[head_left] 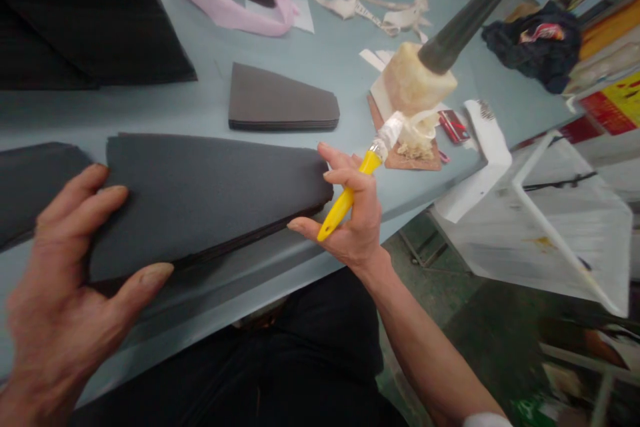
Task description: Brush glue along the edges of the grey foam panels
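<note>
A thick stack of dark grey tapered pieces [215, 193] lies at the table's front edge; their material is hard to make out. My left hand [70, 280] grips its wide left end, thumb at the front edge and fingers at the far side. At the narrow end my right hand [360, 220] has its thumb and fingertips around the stack. Tucked between that hand's fingers is a yellow-handled paintbrush [345, 203], its white-coated bristles pointing away. Beyond the stack sits a smaller pile of similar dark pieces [283, 99]. Part of another dark piece [40, 177] shows behind my left hand.
On the pale blue table [190, 110] stand a whitish block with a dark cone [415, 80], a red box [453, 127] and a white bent piece [487, 140]. Pink cloth [220, 7], pale strips [345, 3] and large black panels [90, 20] lie further back. A white bin [540, 227] stands right.
</note>
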Demonstrator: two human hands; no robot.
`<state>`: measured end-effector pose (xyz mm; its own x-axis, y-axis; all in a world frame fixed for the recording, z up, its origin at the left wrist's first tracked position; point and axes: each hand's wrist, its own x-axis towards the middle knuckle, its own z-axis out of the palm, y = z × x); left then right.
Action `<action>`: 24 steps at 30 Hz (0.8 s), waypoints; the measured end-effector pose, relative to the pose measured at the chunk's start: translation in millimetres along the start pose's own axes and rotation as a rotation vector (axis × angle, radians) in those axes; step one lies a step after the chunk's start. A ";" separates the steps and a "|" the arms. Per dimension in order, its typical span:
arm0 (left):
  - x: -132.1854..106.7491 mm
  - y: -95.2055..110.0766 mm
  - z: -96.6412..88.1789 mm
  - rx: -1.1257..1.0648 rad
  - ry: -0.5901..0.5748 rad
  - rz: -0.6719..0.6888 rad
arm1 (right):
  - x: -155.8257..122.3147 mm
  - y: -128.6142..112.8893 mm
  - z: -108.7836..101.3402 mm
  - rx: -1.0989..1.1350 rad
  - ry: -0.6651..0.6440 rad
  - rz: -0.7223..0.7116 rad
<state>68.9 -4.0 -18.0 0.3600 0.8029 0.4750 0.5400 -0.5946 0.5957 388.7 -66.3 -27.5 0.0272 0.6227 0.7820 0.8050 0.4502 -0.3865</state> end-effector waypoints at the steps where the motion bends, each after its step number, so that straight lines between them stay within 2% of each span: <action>1: -0.2 0.1 -0.4 0.000 0.002 0.001 | 2.3 -4.0 -1.7 0.001 -0.006 -0.024; 5: -2.4 0.1 -2.9 0.041 -0.003 -0.032 | 11.5 -25.4 -4.0 -0.014 -0.048 -0.099; 10: -7.5 -3.1 -4.6 0.110 -0.014 -0.047 | 18.6 -46.1 5.4 -0.011 -0.114 -0.139; 14: -8.0 -2.7 -3.4 0.103 -0.026 -0.025 | 20.3 -48.8 11.7 -0.019 -0.188 -0.136; 18: -5.9 0.5 -2.2 0.076 -0.006 -0.029 | 19.4 -48.8 13.6 -0.032 -0.188 -0.117; 24: -11.3 -4.5 -4.9 0.016 -0.041 -0.029 | 19.6 -50.4 15.5 -0.032 -0.198 -0.099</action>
<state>58.7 -10.7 -22.9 0.3746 0.8212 0.4304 0.5626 -0.5703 0.5985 339.5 -66.8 -0.2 -0.1675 0.6916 0.7026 0.8164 0.4968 -0.2944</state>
